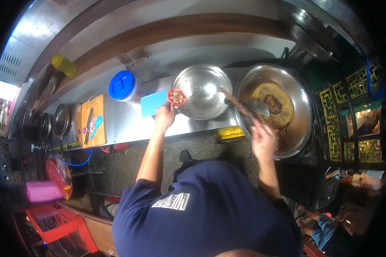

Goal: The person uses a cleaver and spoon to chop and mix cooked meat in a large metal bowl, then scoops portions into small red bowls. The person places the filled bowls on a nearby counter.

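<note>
My left hand (pixel 166 115) grips a small red cup (pixel 177 97) with brown, chopped-looking pieces inside. The cup is at the left rim of a wide steel bowl (pixel 202 93), whose inside carries a few specks. My right hand (pixel 263 136), blurred, closes on a wooden stick-like handle (pixel 239 104) slanting up and left; its far end is near that bowl's right rim. A flat metal turner (pixel 257 107) crosses beneath the handle; whether the two are joined I cannot tell. The turner's blade extends over a large steel basin (pixel 300 128) containing a round yellow-brown mass (pixel 284 96) with a dark centre.
Left of the bowl are a light-blue board or lid (pixel 153 103) and a blue-lidded tub (pixel 122 86). A knife (pixel 89 123) and blue spoon (pixel 96 126) lie on a wooden cutting board (pixel 99 110). A yellow object (pixel 230 133) is below the counter edge; a person (pixel 328 228) is lower right.
</note>
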